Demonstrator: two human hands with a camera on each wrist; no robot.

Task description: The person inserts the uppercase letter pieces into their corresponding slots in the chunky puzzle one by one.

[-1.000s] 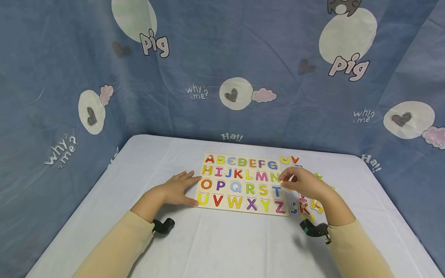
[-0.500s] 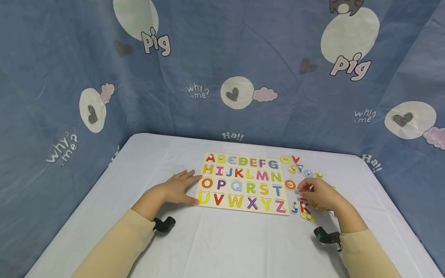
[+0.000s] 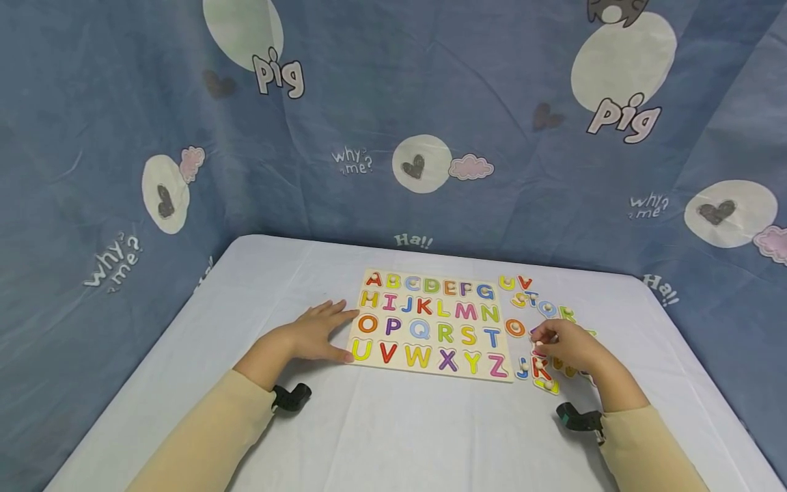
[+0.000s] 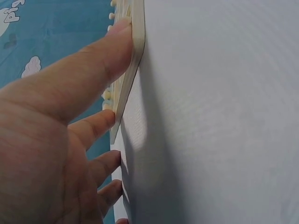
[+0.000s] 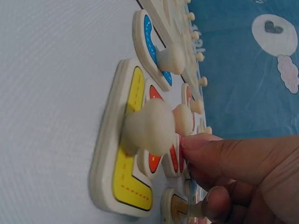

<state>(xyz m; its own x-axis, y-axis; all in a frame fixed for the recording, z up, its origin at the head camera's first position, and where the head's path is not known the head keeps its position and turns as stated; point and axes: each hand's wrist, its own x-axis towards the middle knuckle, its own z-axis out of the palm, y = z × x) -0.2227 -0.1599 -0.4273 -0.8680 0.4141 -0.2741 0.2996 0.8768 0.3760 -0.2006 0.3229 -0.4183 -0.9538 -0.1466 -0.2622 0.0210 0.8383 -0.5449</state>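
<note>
A wooden alphabet puzzle board point(image 3: 430, 345) lies on the white table, with knobbed letters standing in its top row and at H. My left hand point(image 3: 313, 333) is spread along the board's left edge. In the left wrist view, its thumb point(image 4: 100, 58) lies over the board's corner and the forefinger touches the side. My right hand point(image 3: 568, 342) is among the loose letters right of the board, thumb and forefinger pinching at a pink letter piece point(image 3: 539, 350). The knob there is hidden by the fingers. A yellow L piece point(image 5: 125, 179) and a red K piece point(image 3: 541, 369) lie close by.
Loose knobbed letters surround the right hand: a blue J point(image 3: 522, 368), an orange O point(image 3: 515, 328), a yellow U point(image 3: 507, 282), a red V point(image 3: 525, 281) and several others. A blue printed cloth point(image 3: 369, 212) hangs behind the table.
My right hand has moved right from the board's N to the loose letters, then settled lower at the pink piece. The left hand stays at the board's edge.
</note>
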